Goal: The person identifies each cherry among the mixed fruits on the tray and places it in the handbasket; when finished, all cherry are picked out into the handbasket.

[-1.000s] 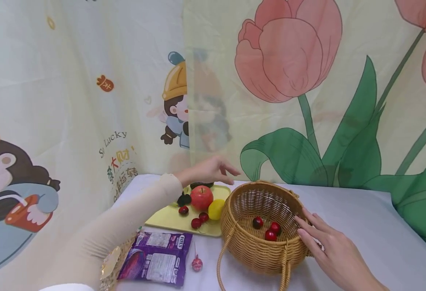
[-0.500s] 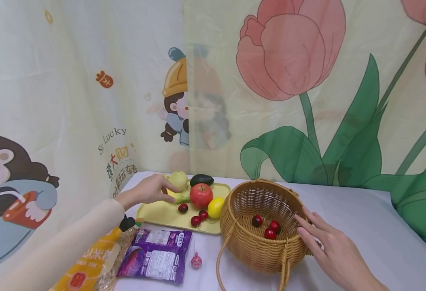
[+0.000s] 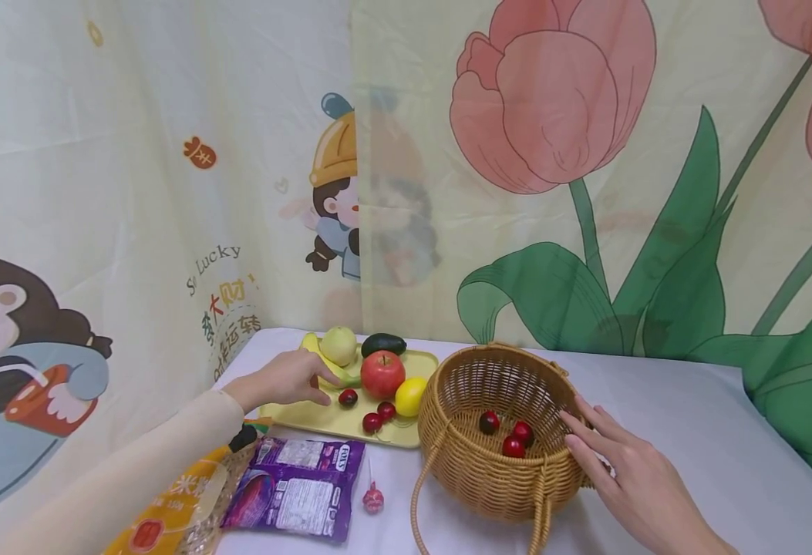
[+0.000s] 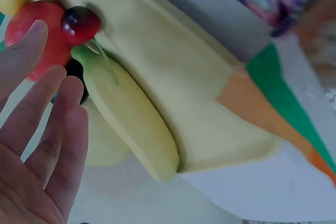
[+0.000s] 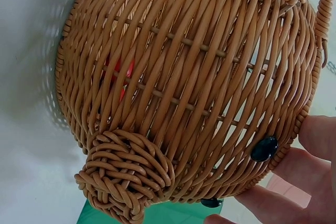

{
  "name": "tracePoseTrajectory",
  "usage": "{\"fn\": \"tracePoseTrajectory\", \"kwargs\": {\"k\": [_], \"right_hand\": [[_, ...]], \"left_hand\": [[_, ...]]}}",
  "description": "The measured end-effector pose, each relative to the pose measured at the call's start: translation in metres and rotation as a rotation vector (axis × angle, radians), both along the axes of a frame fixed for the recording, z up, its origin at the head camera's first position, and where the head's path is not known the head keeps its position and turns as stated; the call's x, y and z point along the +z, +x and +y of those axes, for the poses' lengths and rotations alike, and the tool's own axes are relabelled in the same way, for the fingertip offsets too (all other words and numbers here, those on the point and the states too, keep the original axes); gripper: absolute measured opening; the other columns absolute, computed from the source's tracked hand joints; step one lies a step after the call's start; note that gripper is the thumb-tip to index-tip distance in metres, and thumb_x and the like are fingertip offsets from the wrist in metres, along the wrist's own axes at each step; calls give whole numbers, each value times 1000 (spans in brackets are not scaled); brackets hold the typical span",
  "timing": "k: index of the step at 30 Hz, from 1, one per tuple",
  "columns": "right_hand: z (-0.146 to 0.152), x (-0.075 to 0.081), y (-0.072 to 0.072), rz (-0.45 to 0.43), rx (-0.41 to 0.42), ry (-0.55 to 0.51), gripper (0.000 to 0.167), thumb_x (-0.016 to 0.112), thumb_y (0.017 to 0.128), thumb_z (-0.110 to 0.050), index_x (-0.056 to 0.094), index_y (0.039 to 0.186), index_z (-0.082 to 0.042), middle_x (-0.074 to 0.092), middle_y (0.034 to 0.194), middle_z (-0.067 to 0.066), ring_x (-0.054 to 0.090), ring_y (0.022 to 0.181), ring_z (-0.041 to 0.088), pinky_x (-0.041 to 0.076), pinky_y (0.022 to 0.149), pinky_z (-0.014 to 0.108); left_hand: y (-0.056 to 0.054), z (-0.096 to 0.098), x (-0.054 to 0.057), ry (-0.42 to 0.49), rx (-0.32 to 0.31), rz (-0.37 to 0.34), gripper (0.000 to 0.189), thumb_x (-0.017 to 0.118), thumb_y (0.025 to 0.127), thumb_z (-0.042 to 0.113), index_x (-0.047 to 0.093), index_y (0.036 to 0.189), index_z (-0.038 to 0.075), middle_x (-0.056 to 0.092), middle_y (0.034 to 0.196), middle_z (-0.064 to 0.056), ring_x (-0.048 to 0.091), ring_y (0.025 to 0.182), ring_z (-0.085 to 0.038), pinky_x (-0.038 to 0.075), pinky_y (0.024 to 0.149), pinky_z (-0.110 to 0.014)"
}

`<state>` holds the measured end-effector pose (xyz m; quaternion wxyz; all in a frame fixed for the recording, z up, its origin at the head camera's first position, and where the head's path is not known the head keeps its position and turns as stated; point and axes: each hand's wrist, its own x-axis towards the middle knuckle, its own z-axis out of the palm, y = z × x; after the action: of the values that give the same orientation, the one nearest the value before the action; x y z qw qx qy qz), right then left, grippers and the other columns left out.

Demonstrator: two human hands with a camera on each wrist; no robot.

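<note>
I see the left hand [image 3: 288, 380] loose, empty, beside a cherry [image 3: 348, 398]; the right hand [image 3: 631, 466] touches the basket [image 3: 489, 482], fingers straight. Head view shows three cherries [image 3: 513, 446] inside — right wrist, only red glimpses.

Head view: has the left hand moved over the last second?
Yes: the left hand shifted leftward and down the image, relative to the yellow tray.

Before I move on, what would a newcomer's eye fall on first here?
Probably the large pink tulip on the backdrop curtain, right of centre in the head view. Next, the wicker basket below it, holding three cherries, with the right hand touching its side. Then the red apple on the yellow tray left of the basket, where the left hand hovers.
</note>
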<state>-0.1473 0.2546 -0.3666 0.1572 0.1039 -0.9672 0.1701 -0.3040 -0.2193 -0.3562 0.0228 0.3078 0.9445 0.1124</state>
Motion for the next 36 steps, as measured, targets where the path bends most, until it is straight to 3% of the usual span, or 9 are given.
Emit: {"fn": "tracePoseTrajectory", "kwargs": {"k": [8, 15, 21, 36], "right_hand": [[0, 1, 0, 1, 12, 7, 45, 53, 106, -44, 62, 143, -20, 49, 157, 15, 50, 140, 46, 46, 96, 73], [-1, 1, 0, 15, 18, 7, 45, 54, 106, -44, 62, 143, -19, 50, 156, 14, 51, 139, 45, 47, 95, 72], [-1, 0, 0, 45, 25, 8, 43, 56, 105, -40, 63, 142, -18, 52, 155, 12, 53, 138, 43, 48, 95, 71], [0, 1, 0, 35, 17, 4, 45, 55, 105, -42, 62, 143, -19, 52, 156, 12, 54, 137, 44, 48, 95, 71]], "left_hand": [[-13, 19, -4, -19, -59, -17, 30, 85, 84, 19, 81, 113, 17, 81, 100, 2, 56, 64, 1, 45, 60, -20], [-18, 26, -15, -75, -19, -66, 29, 86, 81, 17, 82, 110, 19, 81, 107, 2, 68, 92, -12, 51, 72, -26], [-21, 27, -20, -73, -33, -96, 28, 85, 83, 17, 82, 111, 18, 81, 104, 3, 71, 95, -13, 57, 84, -33], [-25, 27, -23, -63, -12, -109, 27, 85, 83, 19, 82, 110, 17, 81, 103, 3, 72, 99, -13, 57, 84, -33]]}}
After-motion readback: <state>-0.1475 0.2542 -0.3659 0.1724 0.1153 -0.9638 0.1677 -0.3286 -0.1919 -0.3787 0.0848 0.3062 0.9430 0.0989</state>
